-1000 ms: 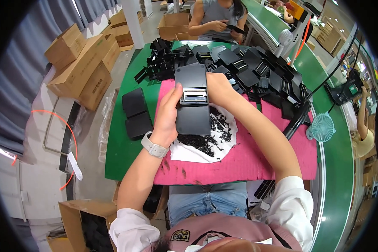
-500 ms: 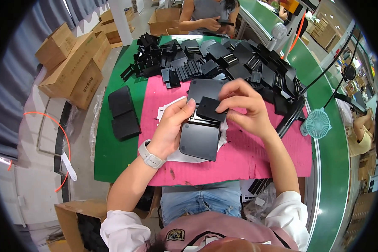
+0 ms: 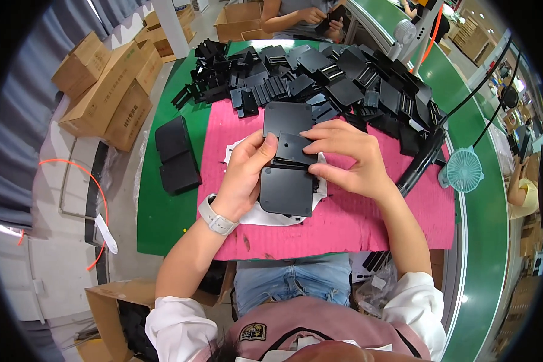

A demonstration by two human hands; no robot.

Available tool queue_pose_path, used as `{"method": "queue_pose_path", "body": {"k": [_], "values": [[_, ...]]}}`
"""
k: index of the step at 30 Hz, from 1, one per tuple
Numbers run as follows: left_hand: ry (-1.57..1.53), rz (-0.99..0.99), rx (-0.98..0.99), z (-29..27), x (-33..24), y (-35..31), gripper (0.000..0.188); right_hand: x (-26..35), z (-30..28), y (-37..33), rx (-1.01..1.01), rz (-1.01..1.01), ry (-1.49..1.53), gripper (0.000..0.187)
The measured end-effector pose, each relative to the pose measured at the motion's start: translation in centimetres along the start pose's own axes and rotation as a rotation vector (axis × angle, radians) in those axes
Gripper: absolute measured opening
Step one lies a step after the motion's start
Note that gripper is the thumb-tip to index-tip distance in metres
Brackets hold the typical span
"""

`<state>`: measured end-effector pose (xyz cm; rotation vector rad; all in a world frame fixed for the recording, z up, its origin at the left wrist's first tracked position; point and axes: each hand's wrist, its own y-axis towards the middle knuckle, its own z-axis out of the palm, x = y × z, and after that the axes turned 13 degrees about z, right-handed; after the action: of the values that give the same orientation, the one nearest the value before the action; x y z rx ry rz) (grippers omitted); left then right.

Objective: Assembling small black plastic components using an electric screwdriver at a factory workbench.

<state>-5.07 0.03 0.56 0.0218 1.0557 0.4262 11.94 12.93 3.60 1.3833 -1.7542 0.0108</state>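
Green table (image 3: 154, 226), pink mat (image 3: 368, 226) on top. Left hand (image 3: 245, 171): gripping black case (image 3: 286, 192) by left side, thumb at plate (image 3: 297, 146). Right hand (image 3: 351, 158): half curled, fingertips at plate's right edge; firm grip, cannot tell. Case: above white cloth (image 3: 264, 216). Plate: askew half a second ago, now squarer across case's middle, metal strips covered; seems nearer alignment. Second case (image 3: 178, 155): left. Beyond: black heap (image 3: 345, 92). Farthest: co-worker (image 3: 282, 22).
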Motion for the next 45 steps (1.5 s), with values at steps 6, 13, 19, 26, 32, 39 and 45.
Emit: {"method": "queue_pose_path", "body": {"k": [6,13,19,26,32,39,45], "values": [[-0.02,-0.008,-0.014,0.3,0.0,-0.2,0.038,0.3,0.1,-0.3,0.032,-0.056,-0.052,0.03],[0.161,-0.116,0.148,-0.6,-0.9,0.4,0.032,1.7,-0.2,-1.0,-0.014,-0.035,-0.148,0.028],[1.544,0.563,0.316,-1.4,-1.2,0.6,0.028,1.2,-3.5,-5.1,-0.167,0.183,-0.23,0.024],[1.561,0.388,0.364,-1.4,0.0,0.1,0.014,0.4,-2.8,-7.9,0.011,0.333,-0.156,0.023],[1.452,0.581,0.211,-1.5,0.1,0.2,0.009,0.8,-4.8,-8.0,-0.289,0.378,-0.325,0.023],[1.437,0.5,0.206,-0.9,-0.2,-0.1,0.005,-2.6,-8.2,-8.7,-0.6,0.946,-1.152,0.055],[1.287,0.528,0.182,0.4,0.3,0.4,0.006,-8.0,-10.3,-9.6,-0.547,1.033,-0.982,0.068]]}}
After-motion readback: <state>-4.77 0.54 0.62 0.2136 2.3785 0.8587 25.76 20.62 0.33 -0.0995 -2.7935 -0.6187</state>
